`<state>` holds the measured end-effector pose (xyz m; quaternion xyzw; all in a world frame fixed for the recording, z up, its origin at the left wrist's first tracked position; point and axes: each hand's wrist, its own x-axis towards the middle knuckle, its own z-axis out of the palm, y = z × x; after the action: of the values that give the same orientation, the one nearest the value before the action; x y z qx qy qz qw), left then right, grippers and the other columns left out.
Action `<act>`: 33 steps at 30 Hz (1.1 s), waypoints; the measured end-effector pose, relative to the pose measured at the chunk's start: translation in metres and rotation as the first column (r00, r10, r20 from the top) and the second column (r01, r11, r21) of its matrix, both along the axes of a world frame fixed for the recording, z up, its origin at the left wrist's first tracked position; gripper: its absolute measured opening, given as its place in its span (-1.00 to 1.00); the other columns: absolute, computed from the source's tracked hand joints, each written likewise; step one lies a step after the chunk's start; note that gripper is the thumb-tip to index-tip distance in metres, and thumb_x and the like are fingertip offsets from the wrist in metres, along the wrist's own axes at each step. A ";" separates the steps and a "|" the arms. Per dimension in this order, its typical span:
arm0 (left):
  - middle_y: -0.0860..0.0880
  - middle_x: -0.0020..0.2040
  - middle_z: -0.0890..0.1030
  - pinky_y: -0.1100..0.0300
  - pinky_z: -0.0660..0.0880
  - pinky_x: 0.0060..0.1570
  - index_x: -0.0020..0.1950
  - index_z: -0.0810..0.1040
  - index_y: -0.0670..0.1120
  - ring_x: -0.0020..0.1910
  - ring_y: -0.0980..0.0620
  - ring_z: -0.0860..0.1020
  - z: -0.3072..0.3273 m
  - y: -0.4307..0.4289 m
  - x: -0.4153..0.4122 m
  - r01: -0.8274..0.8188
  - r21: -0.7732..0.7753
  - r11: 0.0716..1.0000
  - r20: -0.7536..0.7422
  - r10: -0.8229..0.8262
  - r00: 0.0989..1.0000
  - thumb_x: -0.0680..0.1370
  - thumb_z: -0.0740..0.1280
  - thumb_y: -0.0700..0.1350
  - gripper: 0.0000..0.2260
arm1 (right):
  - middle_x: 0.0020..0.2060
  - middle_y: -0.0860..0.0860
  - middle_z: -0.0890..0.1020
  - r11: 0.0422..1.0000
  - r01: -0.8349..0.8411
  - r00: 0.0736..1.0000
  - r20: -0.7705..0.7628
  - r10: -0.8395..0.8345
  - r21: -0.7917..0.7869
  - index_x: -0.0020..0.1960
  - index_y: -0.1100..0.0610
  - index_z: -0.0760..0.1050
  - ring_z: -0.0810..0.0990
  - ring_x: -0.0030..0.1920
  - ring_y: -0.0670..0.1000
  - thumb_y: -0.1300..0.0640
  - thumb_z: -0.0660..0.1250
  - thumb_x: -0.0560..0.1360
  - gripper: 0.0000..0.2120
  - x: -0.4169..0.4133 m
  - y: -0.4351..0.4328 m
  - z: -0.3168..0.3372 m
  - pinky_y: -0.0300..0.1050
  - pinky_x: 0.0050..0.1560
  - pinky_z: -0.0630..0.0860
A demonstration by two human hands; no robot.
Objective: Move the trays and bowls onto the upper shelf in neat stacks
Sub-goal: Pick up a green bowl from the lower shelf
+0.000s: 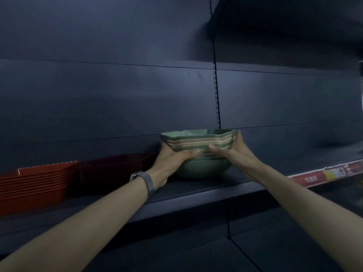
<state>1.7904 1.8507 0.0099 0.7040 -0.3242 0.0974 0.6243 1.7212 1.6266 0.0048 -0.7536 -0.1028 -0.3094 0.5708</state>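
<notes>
Both hands, left hand (170, 158) and right hand (232, 152), grip bowl stack (198, 152) on shelf (196, 190).

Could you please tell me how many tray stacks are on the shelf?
2: a red stack at the far left and a darker stack right of it, next to the bowls. More may lie out of frame.

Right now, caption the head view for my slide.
Left hand and right hand grip a stack of ribbed bowls on the shelf beside red trays.
</notes>
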 end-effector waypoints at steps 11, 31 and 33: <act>0.07 0.26 0.66 0.00 0.52 0.38 0.34 0.46 0.09 0.25 0.03 0.61 -0.028 -0.010 -0.013 -0.246 0.062 0.967 -0.004 0.247 0.969 0.48 0.59 -0.01 -0.50 | 0.20 -0.07 0.72 0.999 -0.042 0.999 -0.017 0.041 -0.023 0.40 0.05 0.47 0.69 0.22 -0.05 -0.25 0.77 -0.02 0.09 0.014 -0.013 -0.007 0.02 0.41 0.54; -0.05 0.51 0.50 -0.01 0.41 0.50 0.68 0.15 -0.06 0.47 -0.09 0.47 -0.034 -0.005 -0.029 -0.355 0.137 0.925 -0.005 0.359 0.933 0.51 0.54 0.12 -0.12 | 0.17 0.01 0.72 0.998 0.046 0.993 -0.108 -0.050 -0.045 0.37 0.14 0.56 0.69 0.17 -0.01 0.09 0.64 0.41 -0.43 0.016 -0.013 -0.008 -0.10 0.35 0.57; -0.03 0.53 0.46 0.01 0.37 0.52 0.68 0.20 -0.09 0.51 -0.08 0.43 -0.030 0.004 -0.034 -0.341 0.142 0.929 -0.049 0.351 0.935 0.52 0.52 0.12 -0.16 | 0.15 -0.01 0.71 0.970 0.193 0.971 -0.115 -0.210 -0.148 0.35 0.08 0.57 0.66 0.19 0.04 -0.05 0.62 0.44 -0.45 0.004 0.000 -0.008 -0.02 0.34 0.55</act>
<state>1.7562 1.8543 -0.0202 0.7928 -0.1774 0.1584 0.5612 1.7248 1.6267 -0.0035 -0.8157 -0.0091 -0.3085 0.4893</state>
